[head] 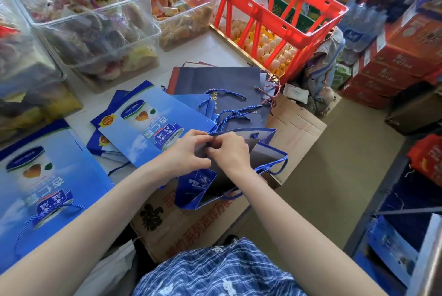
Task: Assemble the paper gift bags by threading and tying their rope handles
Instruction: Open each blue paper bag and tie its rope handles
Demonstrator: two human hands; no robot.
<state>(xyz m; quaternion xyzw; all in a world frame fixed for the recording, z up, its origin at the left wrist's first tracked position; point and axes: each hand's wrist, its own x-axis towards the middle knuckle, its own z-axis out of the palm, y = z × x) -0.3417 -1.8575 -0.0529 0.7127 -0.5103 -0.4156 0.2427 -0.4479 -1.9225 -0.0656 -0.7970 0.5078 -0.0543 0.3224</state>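
An opened blue paper gift bag (265, 154) lies on its side in front of me, its grey inside showing. My left hand (189, 152) and my right hand (230, 149) meet at its upper rim, fingers curled and pinching the paper edge there; what lies between the fingertips is hidden. A blue rope handle (275, 166) loops out of the bag's right side. Flat blue printed bags (143, 126) lie stacked to the left, one nearer me with a rope handle (26, 226). Dark navy bags (215, 80) with blue ropes (229, 114) lie behind.
Clear plastic bins of wrapped snacks (91, 16) fill the table's back left. A red crate (267, 8) sits over trays of eggs (270, 49). Flattened cardboard boxes (296, 123) lie under the bag. Stacked cartons (397, 56) and a metal shelf (406, 212) stand on the right.
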